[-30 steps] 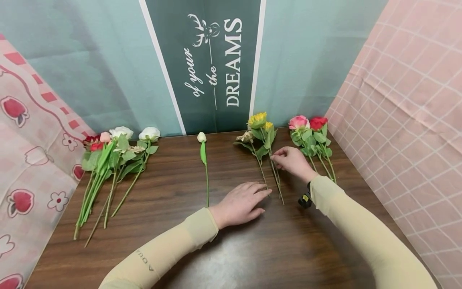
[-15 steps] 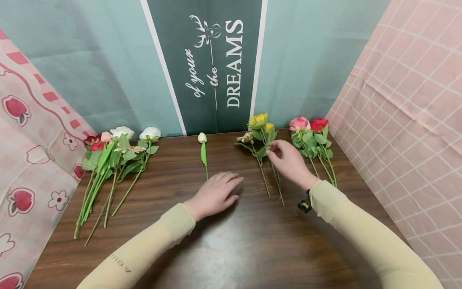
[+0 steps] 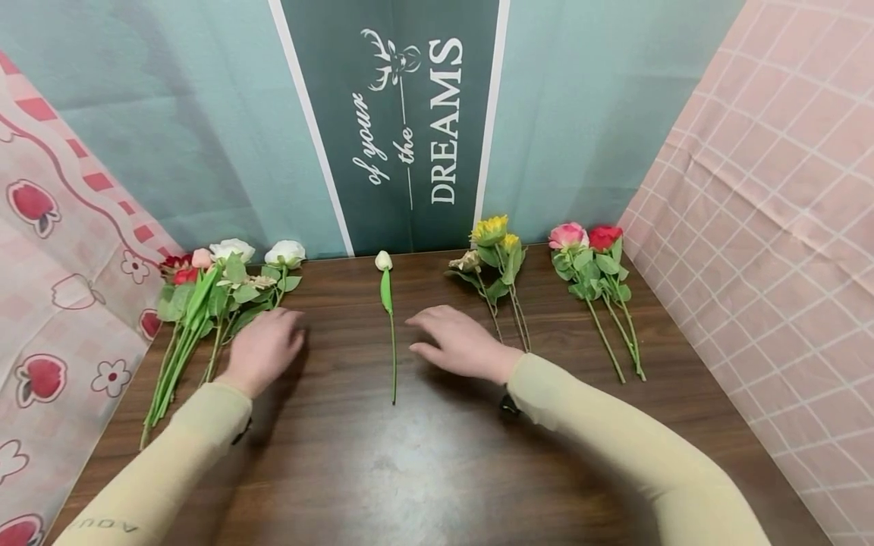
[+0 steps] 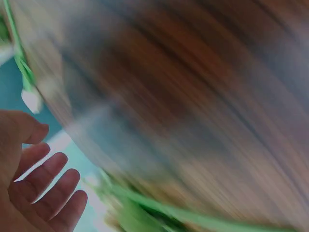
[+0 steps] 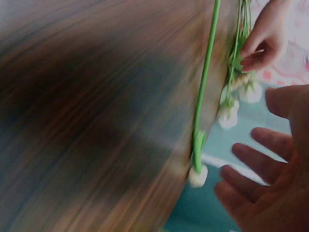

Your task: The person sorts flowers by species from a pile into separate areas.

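My left hand (image 3: pixel 265 350) is over the lower stems of the left flower bunch, its fingers relaxed and nothing in them. That bunch holds white roses (image 3: pixel 232 249), red blooms (image 3: pixel 183 276) and thick green tulip stems (image 3: pixel 179 356). Between my hands a single white tulip (image 3: pixel 384 261) lies on the table, its stem pointing toward me. My right hand (image 3: pixel 459 341) is just right of the tulip's stem, fingers loosely extended and holding nothing. Its forearm covers the stem ends of the yellow flowers (image 3: pixel 490 230). In the left wrist view the spread fingers (image 4: pixel 53 179) are bare.
A beige flower (image 3: pixel 466 262) lies beside the yellow ones. Farther right are a pink rose (image 3: pixel 568 235) and a red rose (image 3: pixel 605 238). Fabric panels stand behind and on both sides of the brown wooden table (image 3: pixel 382 485).
My left hand has swept left from the yellow flowers' stems to the left bunch. My right hand has left the yellow flowers and moved left toward the white tulip.
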`<action>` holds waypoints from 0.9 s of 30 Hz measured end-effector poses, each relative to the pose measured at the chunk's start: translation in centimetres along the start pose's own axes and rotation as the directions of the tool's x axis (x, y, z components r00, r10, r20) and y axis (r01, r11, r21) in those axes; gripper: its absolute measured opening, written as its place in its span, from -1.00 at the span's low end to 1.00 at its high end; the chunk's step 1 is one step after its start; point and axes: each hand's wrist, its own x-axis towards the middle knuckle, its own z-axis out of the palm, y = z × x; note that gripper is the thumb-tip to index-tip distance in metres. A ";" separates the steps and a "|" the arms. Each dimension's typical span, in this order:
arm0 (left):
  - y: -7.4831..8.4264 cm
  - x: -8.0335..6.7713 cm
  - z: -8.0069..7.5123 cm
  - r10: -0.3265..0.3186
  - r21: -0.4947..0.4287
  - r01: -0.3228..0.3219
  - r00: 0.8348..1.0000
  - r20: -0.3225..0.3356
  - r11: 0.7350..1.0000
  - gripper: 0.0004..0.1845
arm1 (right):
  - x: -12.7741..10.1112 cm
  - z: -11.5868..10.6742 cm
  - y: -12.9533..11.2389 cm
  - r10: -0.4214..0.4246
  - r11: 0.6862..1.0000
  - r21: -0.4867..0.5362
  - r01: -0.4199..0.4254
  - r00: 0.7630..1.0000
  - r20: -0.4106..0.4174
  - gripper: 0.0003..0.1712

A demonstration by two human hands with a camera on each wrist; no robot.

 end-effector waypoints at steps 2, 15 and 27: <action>-1.9 -0.6 -0.7 -0.076 0.004 0.076 0.997 0.020 0.997 -0.71 | 1.6 0.9 -1.2 -0.016 1.000 -0.020 0.017 0.998 0.056 -0.42; -5.4 -1.6 -2.1 -0.242 -0.018 0.254 0.936 0.254 0.967 -0.73 | 8.6 4.1 -9.6 -0.081 0.986 -0.121 0.111 0.970 0.228 -0.35; -5.1 -1.0 -1.9 -0.265 -0.122 0.318 0.908 0.324 0.940 -0.84 | 8.2 4.4 -8.5 -0.042 0.993 -0.101 0.065 0.976 0.215 -0.42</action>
